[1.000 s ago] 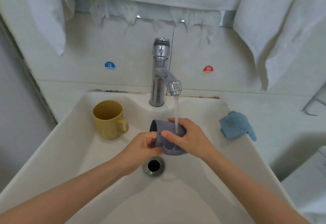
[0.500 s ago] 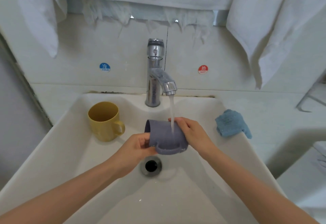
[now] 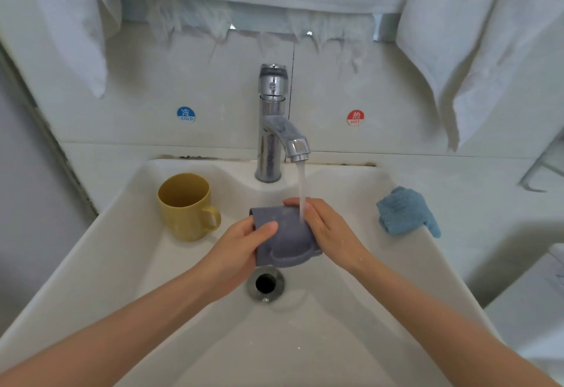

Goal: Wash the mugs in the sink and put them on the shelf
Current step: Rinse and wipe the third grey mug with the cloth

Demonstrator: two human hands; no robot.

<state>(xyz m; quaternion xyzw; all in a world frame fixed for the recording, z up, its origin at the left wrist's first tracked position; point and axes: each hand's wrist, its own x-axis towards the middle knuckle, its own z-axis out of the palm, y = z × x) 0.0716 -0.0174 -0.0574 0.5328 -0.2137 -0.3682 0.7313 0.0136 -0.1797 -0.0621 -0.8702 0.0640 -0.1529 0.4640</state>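
Observation:
A grey-blue mug lies on its side over the white sink, its handle facing down toward me. My left hand grips its left end, thumb on top. My right hand wraps its right side. Water from the chrome tap falls onto the mug by my right fingers. A yellow mug stands upright at the basin's back left, handle to the right. No shelf is in view.
The drain sits just below the mug. A blue cloth lies on the sink's right rim. White towels hang above. Cold and hot stickers flank the tap on the wall.
The grey-blue mug has been turned in my hands, so its handle now faces down toward me. My right hand has slid to its right side. The water keeps running.

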